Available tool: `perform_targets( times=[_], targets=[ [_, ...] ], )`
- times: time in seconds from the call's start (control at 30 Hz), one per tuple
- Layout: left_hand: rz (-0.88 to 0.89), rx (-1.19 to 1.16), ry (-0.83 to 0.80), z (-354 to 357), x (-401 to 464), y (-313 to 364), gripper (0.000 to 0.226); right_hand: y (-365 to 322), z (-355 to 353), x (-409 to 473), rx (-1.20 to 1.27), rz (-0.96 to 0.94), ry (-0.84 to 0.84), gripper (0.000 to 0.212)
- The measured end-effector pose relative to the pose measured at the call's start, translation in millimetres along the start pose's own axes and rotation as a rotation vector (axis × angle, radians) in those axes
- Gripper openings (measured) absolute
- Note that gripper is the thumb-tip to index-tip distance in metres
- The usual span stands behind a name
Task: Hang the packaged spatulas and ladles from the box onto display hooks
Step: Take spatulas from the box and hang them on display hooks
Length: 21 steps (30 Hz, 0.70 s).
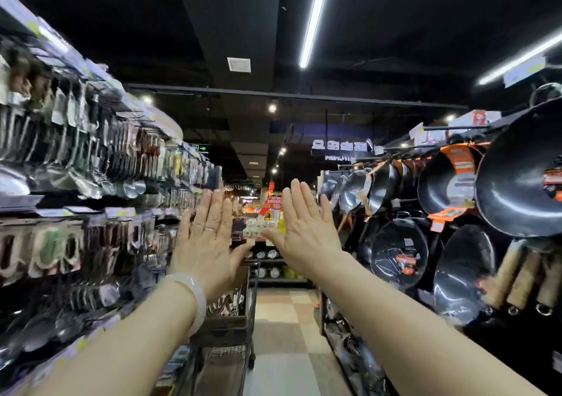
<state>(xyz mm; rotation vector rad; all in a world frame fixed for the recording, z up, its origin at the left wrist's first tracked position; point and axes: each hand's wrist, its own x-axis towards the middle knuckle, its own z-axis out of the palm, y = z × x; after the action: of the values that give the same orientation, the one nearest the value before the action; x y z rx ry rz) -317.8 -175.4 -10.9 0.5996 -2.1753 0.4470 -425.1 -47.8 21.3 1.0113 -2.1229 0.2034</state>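
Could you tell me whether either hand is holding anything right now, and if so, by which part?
Nothing is held. The left hand and the right hand are both raised with fingers straight and spread, backs toward the camera, in the aisle.

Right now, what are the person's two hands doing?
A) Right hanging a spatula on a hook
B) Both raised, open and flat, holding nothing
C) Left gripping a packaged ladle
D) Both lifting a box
B: the left hand and right hand are held up side by side with straight fingers, holding nothing.
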Motion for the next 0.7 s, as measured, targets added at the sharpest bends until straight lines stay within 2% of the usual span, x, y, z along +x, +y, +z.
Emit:
perform_targets(
  times=[0.1,0.3,0.47,0.7],
  targets=[
    [-0.026,0.001,-0.023,70.1,37.4,-11.5,0.071,-2.6,78.1,46.6,0.009,-0.04,-0.026,0.08],
    [-0.062,-0.012,-0.088,224.1,119.4,-58.7,0.076,-8.3,230.8,148.4,0.013,-0.05,-0.043,0.077],
    [-0.056,0.003,-0.102,345.9,209.6,-102.8,0.077,-8.2,332.0,264.5,0.004,-0.03,-0.057,0.077],
    [-0.032,0.0,-0.157,513.3,303.1,-126.2,0.079,0.8,486.3,382.0,0.026,-0.042,-0.088,0.08]
  ],
)
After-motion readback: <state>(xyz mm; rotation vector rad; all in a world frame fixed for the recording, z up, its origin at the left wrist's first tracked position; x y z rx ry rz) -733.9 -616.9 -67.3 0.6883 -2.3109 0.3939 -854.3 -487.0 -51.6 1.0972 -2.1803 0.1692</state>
